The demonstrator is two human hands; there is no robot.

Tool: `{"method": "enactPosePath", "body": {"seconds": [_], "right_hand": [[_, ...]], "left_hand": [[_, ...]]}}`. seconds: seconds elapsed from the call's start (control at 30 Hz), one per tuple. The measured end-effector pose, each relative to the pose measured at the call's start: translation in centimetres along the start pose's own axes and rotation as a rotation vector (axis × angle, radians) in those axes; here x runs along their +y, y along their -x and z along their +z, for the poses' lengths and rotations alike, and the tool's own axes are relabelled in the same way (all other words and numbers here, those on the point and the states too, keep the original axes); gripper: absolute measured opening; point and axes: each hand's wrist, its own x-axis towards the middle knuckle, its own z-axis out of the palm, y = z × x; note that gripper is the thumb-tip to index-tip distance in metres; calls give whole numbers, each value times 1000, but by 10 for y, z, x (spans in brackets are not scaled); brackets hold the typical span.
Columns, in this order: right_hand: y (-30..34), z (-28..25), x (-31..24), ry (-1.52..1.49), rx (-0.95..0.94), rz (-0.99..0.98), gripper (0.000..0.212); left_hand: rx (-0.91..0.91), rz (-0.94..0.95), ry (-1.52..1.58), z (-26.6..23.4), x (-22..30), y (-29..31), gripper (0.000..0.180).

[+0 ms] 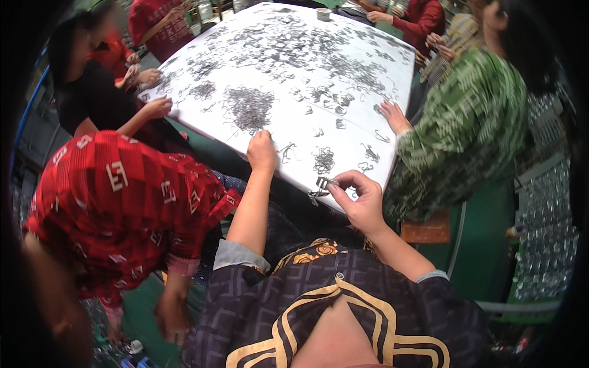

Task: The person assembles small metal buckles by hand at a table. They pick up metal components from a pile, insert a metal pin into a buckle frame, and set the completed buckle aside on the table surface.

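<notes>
My right hand (362,201) is at the near edge of the white table, thumb and fingers pinching a small dark metal buckle (323,182) with slots in it. Just below the buckle, more small metal parts (317,195) show at the table's edge; I cannot tell whether they hang from it. My left hand (262,152) is closed at the near end of a dense pile of thin wire pieces (248,109). Whatever its fingers hold, if anything, is hidden. Between my hands lie a smaller heap of wire pieces (323,159) and a few loose wires (287,151).
Many small dark metal parts (276,46) are spread over the white tabletop (294,132), with a small cup (323,13) at the far edge. People sit around it: a red patterned shirt (116,202) close on my left, a green sleeve (466,116) on my right.
</notes>
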Motion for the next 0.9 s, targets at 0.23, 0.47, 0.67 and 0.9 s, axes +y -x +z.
{"method": "enactPosePath", "body": {"seconds": [0.23,0.47,0.67,0.9], "right_hand": [[0,-3,-17,-27,7,35,9],[3,-13,-9,-11,-14,29,9],[-2,-24,7,-6,26,60,8],[-2,-27,19,-21,-3,81,9]], "left_hand": [[3,-12,27,-4,5,0,7],[6,-253,452,-4,-16,-15,12],[31,-273,789,-56,0,8,17],[-245,-284,1320,-144,87,79,8]]}}
